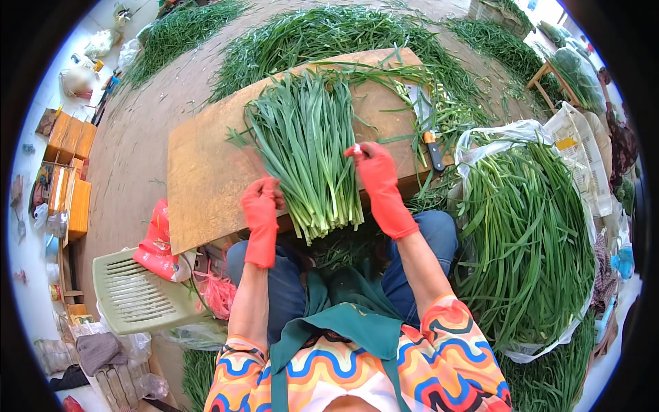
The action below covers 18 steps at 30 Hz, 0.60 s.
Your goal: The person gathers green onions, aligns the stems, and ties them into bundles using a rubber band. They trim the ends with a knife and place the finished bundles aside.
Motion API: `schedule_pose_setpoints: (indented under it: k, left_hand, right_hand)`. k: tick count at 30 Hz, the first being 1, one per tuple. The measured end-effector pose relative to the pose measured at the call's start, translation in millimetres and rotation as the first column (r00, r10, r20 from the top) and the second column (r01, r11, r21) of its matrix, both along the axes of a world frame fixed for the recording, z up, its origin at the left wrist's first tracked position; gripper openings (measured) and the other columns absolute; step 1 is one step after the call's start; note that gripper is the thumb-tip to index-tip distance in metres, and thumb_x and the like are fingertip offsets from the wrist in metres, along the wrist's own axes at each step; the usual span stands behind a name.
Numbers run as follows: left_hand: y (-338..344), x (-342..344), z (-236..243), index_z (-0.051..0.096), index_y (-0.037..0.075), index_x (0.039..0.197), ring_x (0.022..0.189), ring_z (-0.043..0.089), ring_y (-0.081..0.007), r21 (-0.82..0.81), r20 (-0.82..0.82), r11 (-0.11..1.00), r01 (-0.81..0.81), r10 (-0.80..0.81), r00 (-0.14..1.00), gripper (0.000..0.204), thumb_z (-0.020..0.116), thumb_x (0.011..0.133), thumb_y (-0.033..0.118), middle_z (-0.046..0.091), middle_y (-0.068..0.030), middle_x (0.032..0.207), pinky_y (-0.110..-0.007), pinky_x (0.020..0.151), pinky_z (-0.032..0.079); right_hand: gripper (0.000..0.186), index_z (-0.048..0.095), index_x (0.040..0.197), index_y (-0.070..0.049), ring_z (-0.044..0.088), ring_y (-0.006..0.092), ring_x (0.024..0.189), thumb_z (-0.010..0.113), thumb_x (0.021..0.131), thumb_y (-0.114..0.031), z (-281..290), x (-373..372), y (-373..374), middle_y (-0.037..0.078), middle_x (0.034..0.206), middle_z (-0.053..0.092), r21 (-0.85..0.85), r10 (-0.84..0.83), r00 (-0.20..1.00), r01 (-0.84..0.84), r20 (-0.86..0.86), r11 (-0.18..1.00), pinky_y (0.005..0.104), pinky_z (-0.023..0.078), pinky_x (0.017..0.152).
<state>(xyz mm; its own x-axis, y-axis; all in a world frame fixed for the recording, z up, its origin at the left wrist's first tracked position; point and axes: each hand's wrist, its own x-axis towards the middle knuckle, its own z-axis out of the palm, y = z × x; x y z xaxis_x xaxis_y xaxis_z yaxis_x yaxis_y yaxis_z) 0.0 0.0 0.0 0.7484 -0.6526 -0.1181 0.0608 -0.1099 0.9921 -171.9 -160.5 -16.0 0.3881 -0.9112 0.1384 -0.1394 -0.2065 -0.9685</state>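
— Where's the bundle of greens (309,147)?

— On the desk (213,151), leaves fanned away, its pale stalk ends (319,223) jutting past the near edge.

— How would it handle?

— Light for its bulk, I'd judge: floppy and easily bruised at the leaves, firmer at the stalks, perhaps slippery if damp. I'd cup it low, around the stalks, without squeezing.

— And the hands?

— Both gloved in red. The left hand (262,200) is beside the stalks, forearm nearly straight ahead, fingers curled; whether they grip anything, I can't tell. The right hand (376,170) is at the opposite flank, forearm slanting inward, fingertips drawn together at a small white spot (357,148); pinching something or not, I can't tell.
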Motion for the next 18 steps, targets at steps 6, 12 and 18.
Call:
schedule_pose_setpoints:
  k: [6, 12, 18]
  left_hand:
    - [1, -40, 30, 0.061, 0.003, 0.085, 0.044, 0.048, -0.0089, 0.06, -0.014, 0.967, 0.248, -0.247, 0.969, 0.017, 0.062, 0.083, 0.019, 0.054, -0.0014, 0.058, -0.022, 0.041, 0.038]
    - [46, -3, 28, 0.064, 0.003, 0.084, 0.046, 0.048, -0.0063, 0.142, 0.043, 0.988, 0.058, -0.065, 0.997, 0.014, 0.065, 0.08, 0.016, 0.057, -0.0005, 0.063, -0.02, 0.04, 0.037]
    - [22, -23, 61, 0.065, 0.001, 0.083, 0.044, 0.05, -0.0069, 0.15, -0.032, 0.968, 0.201, -0.198, 0.98, 0.016, 0.063, 0.078, 0.016, 0.061, -0.0045, 0.064, -0.02, 0.037, 0.037]
  right_hand:
    - [0.023, 0.064, 0.082, -0.004, 0.047, 0.0054, 0.056, 0.052, 0.088, -0.022, 49, -3, 40, 0.0, 0.069, 0.058, 0.421, 0.27, 0.94, -0.336, 0.209, 0.843, 0.0205, 0.04, 0.053]
    - [0.011, 0.06, 0.085, -0.005, 0.05, 0.0066, 0.055, 0.06, 0.081, -0.015, 35, -31, 45, 0.003, 0.071, 0.059, 0.585, 0.151, 0.963, -0.256, 0.223, 0.769, 0.0207, 0.041, 0.048]
    - [0.012, 0.059, 0.083, -0.004, 0.051, 0.0065, 0.051, 0.065, 0.076, -0.011, 29, -17, 43, 0.003, 0.068, 0.061, 0.565, 0.086, 0.964, -0.218, 0.252, 0.796, 0.0201, 0.041, 0.045]
